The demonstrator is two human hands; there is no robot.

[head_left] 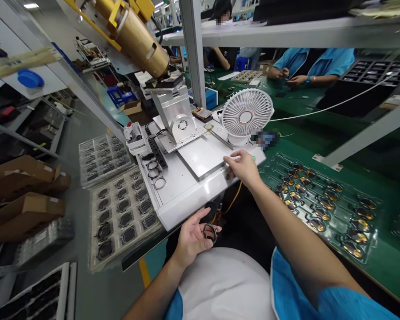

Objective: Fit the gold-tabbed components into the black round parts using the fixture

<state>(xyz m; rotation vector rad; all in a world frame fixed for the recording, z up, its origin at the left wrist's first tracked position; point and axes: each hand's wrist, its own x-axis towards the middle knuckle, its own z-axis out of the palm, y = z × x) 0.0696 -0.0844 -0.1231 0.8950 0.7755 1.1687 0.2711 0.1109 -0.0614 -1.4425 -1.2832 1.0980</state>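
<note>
My left hand [195,235] is low in front of the machine's front edge, palm up. Its fingers hold a dark metal ring [210,233], round like a watch case. My right hand [244,168] reaches to the front of the white machine base [200,195]. Its thumb and fingers stretch out at the right corner of the flat metal plate [203,156], with nothing visible in them; whether they touch the plate I cannot tell. Near this hand is a green-lit button [254,158]. Several similar rings [159,182] lie on the left of the base.
A gold cylindrical machine head [143,49] hangs over a silver fixture [180,118]. A white fan [246,115] stands behind my right hand. Trays of round parts lie left [122,213] and right [323,200]. Across the green bench sits a person in a blue sleeve [338,62].
</note>
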